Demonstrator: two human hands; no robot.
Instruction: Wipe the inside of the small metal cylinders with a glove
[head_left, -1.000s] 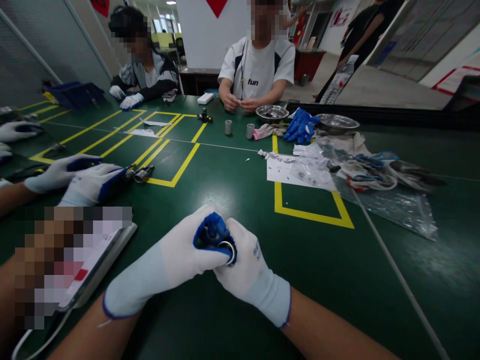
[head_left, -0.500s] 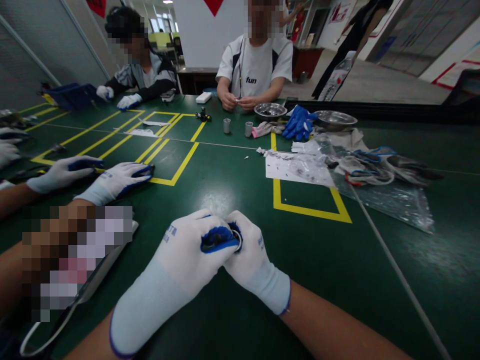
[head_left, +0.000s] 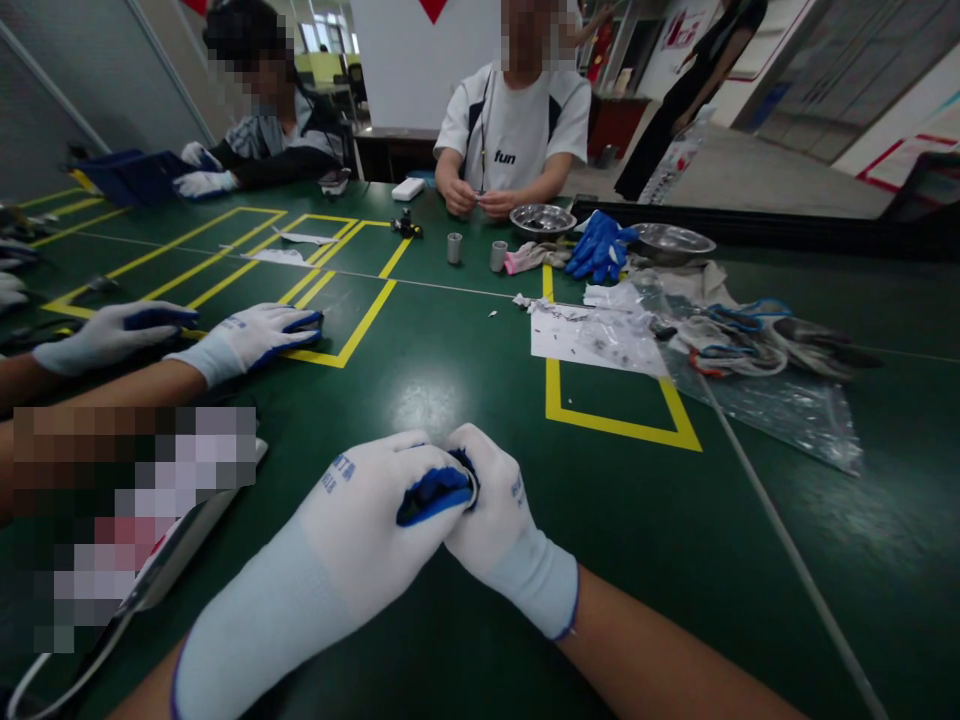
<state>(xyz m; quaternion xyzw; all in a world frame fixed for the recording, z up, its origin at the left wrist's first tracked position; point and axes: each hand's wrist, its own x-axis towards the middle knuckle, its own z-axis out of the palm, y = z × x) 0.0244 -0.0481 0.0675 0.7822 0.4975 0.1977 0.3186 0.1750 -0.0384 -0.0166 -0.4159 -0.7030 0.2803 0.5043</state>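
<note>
My left hand (head_left: 379, 515) wears a white glove with a blue palm and is closed, its thumb and fingers curled inward. Pressed against it, my right hand (head_left: 491, 505) is closed too, in a matching glove. Between the fingertips of both hands shows the curved, shiny edge of a small ring-like part (head_left: 474, 488). The gloves hide most of it, so its kind cannot be made out. Both hands are just above the green table (head_left: 637, 560), near its front edge.
At left, a co-worker's gloved hands (head_left: 259, 335) rest on the table. Two grey cylinders (head_left: 454, 248), a metal dish (head_left: 541, 220), blue gloves (head_left: 600, 246), a paper sheet (head_left: 577, 340) and a plastic bag (head_left: 795, 415) lie farther off. A tablet-like device (head_left: 202, 530) sits left.
My hands stay together around the small part, with my left wrist shifted slightly left and down. The neighbour's near hand has slid a little right. The far-left person's hands have moved toward the blue bin.
</note>
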